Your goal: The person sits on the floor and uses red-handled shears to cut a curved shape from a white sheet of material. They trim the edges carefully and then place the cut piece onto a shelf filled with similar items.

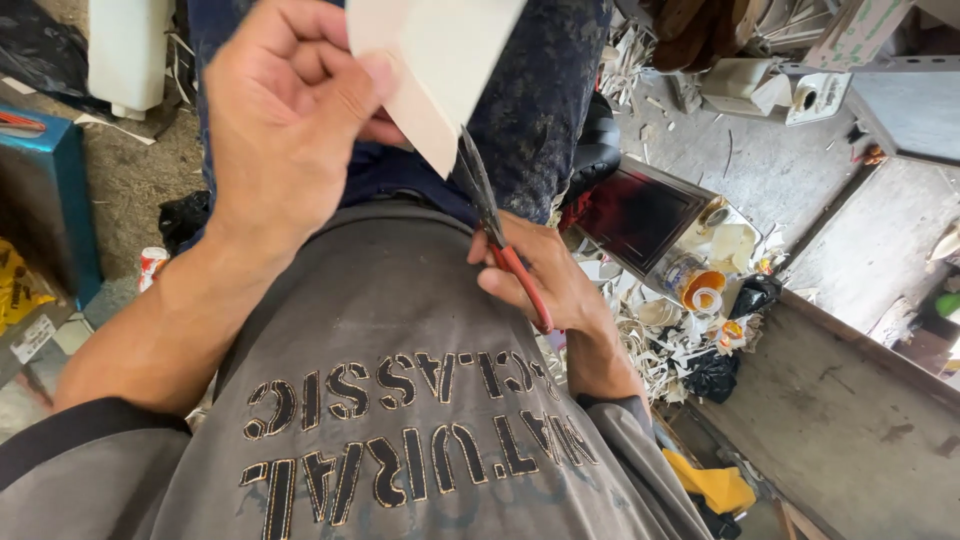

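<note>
1. Grey shirt (400, 400) fills the bottom of the view; both forearms come up from it.
2. Right hand (545, 275) sits just above the shirt, fingers curled tight around the red handles of the scissors (495, 225). Grip fully closed on them.
3. Scissor blades run up and left from that hand; tips meet the lower edge of the card (435, 60). Can't tell how far the blades are apart, they're seen nearly edge-on.
4. Left hand (285, 120) is higher, top left of centre. Thumb and fingers pinched on the card's left side, holding it up over the lap.
5. Card: pale, flat, stiff-looking sheet, tilted, lower corner pointing down at the blades. Top runs out of frame.
6. Behind card: dark blue trousers (540, 100), stained.
7. Right, on the floor: dark red tray (640, 215), tape rolls (700, 290), pile of pale strip offcuts (660, 350), black bags.
8. Left: blue box (60, 200), small can (152, 262) on dirt floor.
9. Far top right: white scrap and a grey slab (880, 240).
</note>
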